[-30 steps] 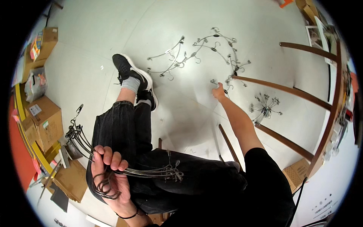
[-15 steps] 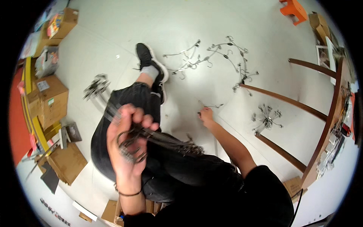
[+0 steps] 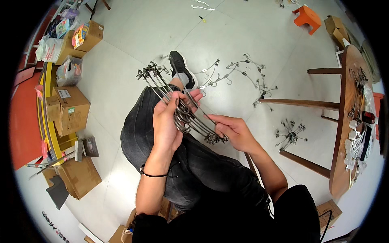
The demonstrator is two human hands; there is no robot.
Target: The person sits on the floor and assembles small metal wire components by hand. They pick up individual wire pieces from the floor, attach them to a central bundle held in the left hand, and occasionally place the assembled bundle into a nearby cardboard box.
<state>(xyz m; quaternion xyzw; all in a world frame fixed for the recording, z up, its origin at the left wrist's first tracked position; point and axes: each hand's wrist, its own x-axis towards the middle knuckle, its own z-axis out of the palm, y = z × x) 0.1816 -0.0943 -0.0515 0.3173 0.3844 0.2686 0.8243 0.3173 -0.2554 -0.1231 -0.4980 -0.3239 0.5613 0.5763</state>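
Note:
My left hand (image 3: pixel 165 121) is closed round a bundle of dark metal clip hangers (image 3: pixel 187 118), held above my lap, with its fingers partly spread beyond the rods. The hooks gather in the middle of the bundle and the clips cluster at both ends. My right hand (image 3: pixel 236 131) pinches a single thin clip hanger between thumb and fingers, right beside the bundle's near-right end. Where that hanger overlaps the others, it is hard to trace. Farther off, more clip hangers (image 3: pixel 244 73) lie on the floor in a curved chain.
A round cluster of hangers (image 3: pixel 291 137) lies on the floor near the legs of a brown wooden table (image 3: pixel 339 162) at the right. Cardboard boxes (image 3: pixel 75 109) line the left side. An orange stool (image 3: pixel 307 18) stands at the far right.
My right hand has come up from the floor with a hanger to the bundle. My left hand has turned and moved right and up, bringing the bundle into clearer sight.

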